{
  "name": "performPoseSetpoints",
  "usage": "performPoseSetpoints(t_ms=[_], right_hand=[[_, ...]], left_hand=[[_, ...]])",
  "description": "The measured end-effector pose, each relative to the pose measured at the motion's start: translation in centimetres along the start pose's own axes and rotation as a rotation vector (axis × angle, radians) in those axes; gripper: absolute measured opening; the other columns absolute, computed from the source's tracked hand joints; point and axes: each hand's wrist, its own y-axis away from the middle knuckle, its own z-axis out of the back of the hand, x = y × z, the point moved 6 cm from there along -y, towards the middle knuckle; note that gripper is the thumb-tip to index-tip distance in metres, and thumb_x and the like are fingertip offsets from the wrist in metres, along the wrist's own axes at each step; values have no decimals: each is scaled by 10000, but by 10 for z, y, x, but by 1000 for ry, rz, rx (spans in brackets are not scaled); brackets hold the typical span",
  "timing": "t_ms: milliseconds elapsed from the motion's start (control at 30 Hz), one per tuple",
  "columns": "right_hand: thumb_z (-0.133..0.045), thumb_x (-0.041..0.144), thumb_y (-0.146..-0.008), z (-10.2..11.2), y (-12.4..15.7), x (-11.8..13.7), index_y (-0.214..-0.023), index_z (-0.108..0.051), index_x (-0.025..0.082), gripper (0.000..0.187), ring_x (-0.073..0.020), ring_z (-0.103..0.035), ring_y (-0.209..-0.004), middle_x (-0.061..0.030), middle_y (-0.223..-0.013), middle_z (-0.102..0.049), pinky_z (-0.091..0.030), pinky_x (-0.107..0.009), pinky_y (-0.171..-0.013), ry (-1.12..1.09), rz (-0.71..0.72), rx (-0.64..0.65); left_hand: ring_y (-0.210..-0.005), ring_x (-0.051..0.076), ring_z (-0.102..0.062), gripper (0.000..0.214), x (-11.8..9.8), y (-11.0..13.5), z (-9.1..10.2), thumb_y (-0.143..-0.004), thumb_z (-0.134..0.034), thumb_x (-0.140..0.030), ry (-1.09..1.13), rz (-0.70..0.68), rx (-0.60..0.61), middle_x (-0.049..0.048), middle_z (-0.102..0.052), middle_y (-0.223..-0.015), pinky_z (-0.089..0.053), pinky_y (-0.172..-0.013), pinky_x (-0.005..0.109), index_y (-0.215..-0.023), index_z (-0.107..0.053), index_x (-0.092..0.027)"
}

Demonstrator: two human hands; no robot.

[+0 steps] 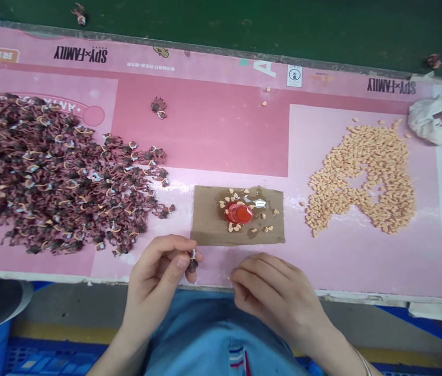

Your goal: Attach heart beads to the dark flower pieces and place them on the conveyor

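Note:
My left hand (157,277) pinches a small dark maroon cluster (192,263) with a pale tip at the front edge of the pink printed board (201,125). My right hand (271,295) rests near that edge, its fingertips closed together; anything between them is too small to tell. Just above both hands lies a brown cardboard piece (238,216) holding a shiny glue puddle, stacked red caps (240,213) and scattered peach bits. A large heap of maroon clusters (56,172) covers the left, and peach granules (361,177) spread across the right.
A crumpled white cloth or bag (428,117) lies at the board's far right corner. Beyond the board is a dark green surface (221,21) with stray clusters. Below the front edge, a blue crate (48,357) and my blue shirt (213,334) show.

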Motion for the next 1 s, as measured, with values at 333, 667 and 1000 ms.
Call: performPoseSetpoints(t_ms=[333, 667, 1000], right_hand=[[-642, -18, -856, 27, -25, 0, -882, -626, 198, 218, -121, -652, -618, -3, -711, -691, -568, -221, -593, -189, -134, -295], [-646, -20, -849, 18, -25, -2, -879, -650, 203, 225, -121, -669, -631, 2, -720, -705, -591, -219, -616, -196, -170, -312], [-622, -14, -884, 22, -26, -4, -867, -613, 200, 214, -111, -651, -625, -2, -702, -692, -587, -219, -618, -126, -121, -327]], left_hand=[[-655, 149, -732, 191, -24, -5, -35, -858, -733, -56, -330, -340, 239, 41, -786, -768, -596, -605, 163, -899, -815, -223], [-649, 161, -741, 215, -27, -1, -36, -885, -671, -50, -522, -463, 199, 50, -793, -764, -613, -614, 178, -894, -799, -223], [-731, 158, -770, 299, -27, 3, -36, -892, -699, -28, -524, -517, 169, 40, -826, -890, -632, -705, 181, -1041, -825, -255]])
